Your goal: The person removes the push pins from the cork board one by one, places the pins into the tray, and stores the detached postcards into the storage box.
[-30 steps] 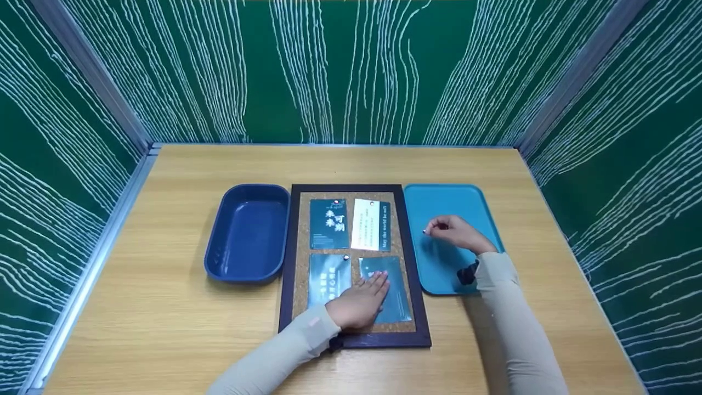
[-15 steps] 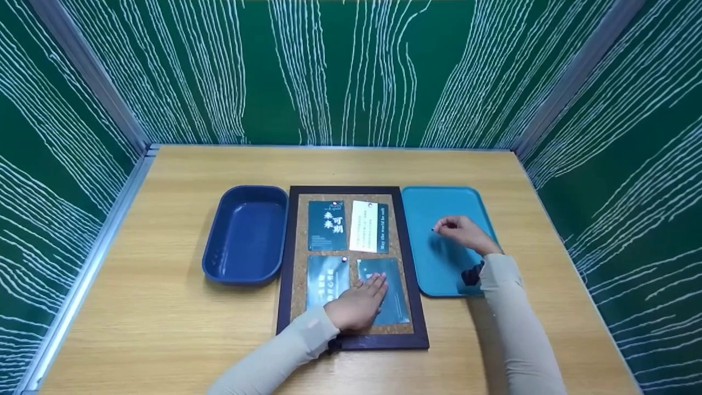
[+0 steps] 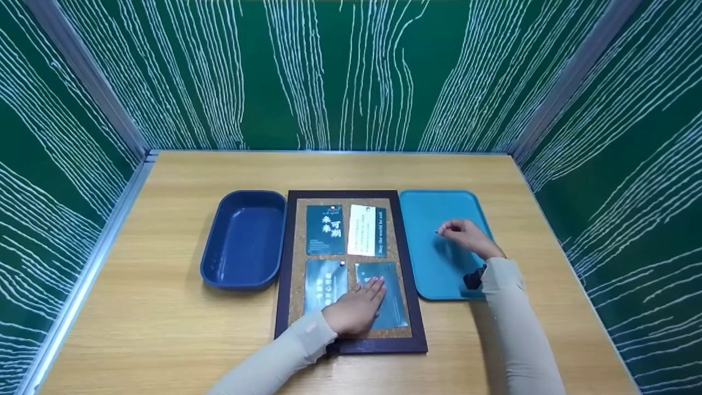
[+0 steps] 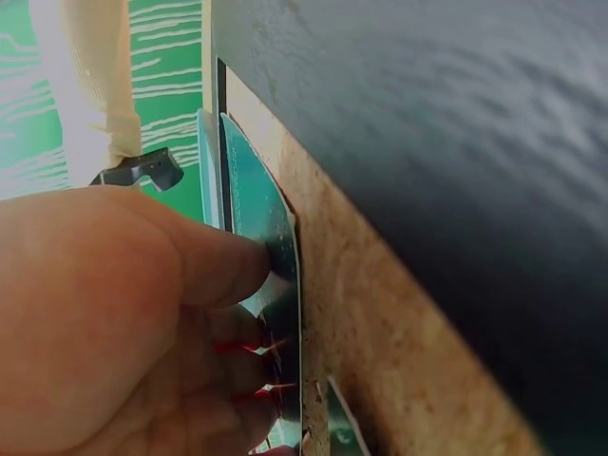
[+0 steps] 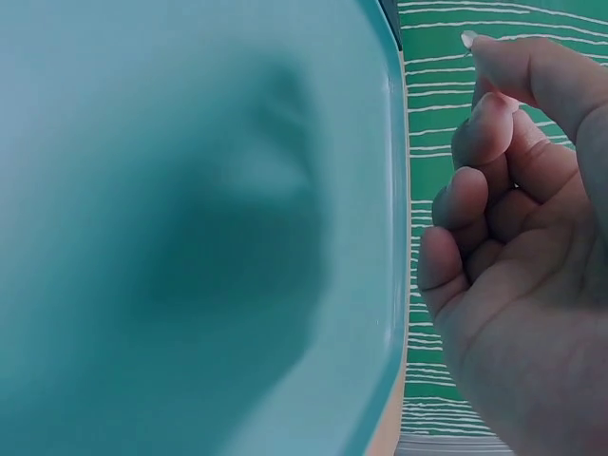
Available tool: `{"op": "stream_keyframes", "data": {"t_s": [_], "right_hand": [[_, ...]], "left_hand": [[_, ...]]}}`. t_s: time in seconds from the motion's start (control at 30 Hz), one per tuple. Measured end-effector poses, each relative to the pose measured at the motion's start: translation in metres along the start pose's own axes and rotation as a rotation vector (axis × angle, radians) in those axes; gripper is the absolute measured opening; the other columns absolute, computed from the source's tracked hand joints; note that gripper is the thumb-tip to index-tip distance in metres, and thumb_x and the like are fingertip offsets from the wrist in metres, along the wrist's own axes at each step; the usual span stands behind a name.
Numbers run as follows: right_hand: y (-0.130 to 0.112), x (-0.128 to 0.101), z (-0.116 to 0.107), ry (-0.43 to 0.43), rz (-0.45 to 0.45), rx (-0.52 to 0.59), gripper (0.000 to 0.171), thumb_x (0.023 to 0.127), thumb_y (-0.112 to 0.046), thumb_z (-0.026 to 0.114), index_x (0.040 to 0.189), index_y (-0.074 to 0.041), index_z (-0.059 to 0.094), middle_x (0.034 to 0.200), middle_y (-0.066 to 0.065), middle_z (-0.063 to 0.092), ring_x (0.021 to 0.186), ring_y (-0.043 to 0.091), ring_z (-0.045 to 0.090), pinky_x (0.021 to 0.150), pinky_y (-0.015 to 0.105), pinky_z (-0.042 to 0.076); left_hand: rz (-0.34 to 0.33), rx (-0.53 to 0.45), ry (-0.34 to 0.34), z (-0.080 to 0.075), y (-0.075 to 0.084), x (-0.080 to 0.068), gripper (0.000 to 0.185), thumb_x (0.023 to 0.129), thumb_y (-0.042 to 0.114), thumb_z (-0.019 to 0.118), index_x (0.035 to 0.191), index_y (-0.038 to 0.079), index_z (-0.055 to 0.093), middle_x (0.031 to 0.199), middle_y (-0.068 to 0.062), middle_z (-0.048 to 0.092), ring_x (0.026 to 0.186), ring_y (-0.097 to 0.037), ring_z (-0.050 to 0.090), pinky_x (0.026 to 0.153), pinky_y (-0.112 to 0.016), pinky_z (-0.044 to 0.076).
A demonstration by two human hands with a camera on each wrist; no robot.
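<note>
Nearest, my left hand (image 3: 355, 311) rests with fingers nearly straight and together on the near right card (image 3: 392, 307), pressing it to the dark-framed corkboard (image 3: 384, 345) on the wooden table (image 3: 164, 263); it grips nothing. Left of that card, partly under my wrist, lies the near left card (image 3: 323, 274), a round pin (image 3: 342, 263) at its top. A little farther, my right hand (image 3: 469, 237) hangs over the turquoise tray (image 3: 430, 208), right of the board — thumb and forefinger pinching a tiny pale thing (image 5: 468, 39), too small to make out, the other fingers curled. Left of the board sits a deep blue bin (image 3: 241, 247). Beyond my left hand lie the far left card (image 3: 318, 241) and the half-white far right card (image 3: 359, 236) — then the green wall (image 3: 255, 71).
</note>
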State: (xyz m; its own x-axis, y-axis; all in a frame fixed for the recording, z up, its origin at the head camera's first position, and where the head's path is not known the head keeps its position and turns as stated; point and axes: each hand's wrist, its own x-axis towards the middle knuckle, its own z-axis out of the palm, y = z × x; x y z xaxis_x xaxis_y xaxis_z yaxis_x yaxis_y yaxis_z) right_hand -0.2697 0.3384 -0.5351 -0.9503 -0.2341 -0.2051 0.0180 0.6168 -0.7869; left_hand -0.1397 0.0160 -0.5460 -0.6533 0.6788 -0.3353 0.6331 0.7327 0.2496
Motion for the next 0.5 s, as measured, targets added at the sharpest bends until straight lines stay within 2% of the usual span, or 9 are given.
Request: {"op": "stream_keyframes", "data": {"t_s": [0.33,0.5], "right_hand": [[0.0022,-0.0031,-0.0056,0.025,0.016,0.001,0.032,0.100,-0.027,0.051,0.112,0.000,0.063,0.119,0.016,0.060,0.105,0.024,0.051,0.093,0.037,0.040],[0.0054,-0.0026,-0.0074,0.038,0.023,-0.004,0.035,0.099,-0.031,0.052,0.111,0.000,0.063,0.115,0.013,0.060,0.101,0.021,0.050,0.090,0.034,0.040]], "left_hand": [[-0.010,0.007,0.005,-0.0008,0.0013,-0.0005,0.054,0.105,0.023,0.032,0.154,0.009,0.017,0.162,-0.008,0.008,0.150,-0.021,0.010,0.121,-0.040,0.018],[-0.002,0.013,0.012,-0.0016,0.0004,-0.0006,0.054,0.104,0.022,0.032,0.154,0.008,0.018,0.162,-0.009,0.009,0.150,-0.022,0.011,0.121,-0.041,0.018]]}}
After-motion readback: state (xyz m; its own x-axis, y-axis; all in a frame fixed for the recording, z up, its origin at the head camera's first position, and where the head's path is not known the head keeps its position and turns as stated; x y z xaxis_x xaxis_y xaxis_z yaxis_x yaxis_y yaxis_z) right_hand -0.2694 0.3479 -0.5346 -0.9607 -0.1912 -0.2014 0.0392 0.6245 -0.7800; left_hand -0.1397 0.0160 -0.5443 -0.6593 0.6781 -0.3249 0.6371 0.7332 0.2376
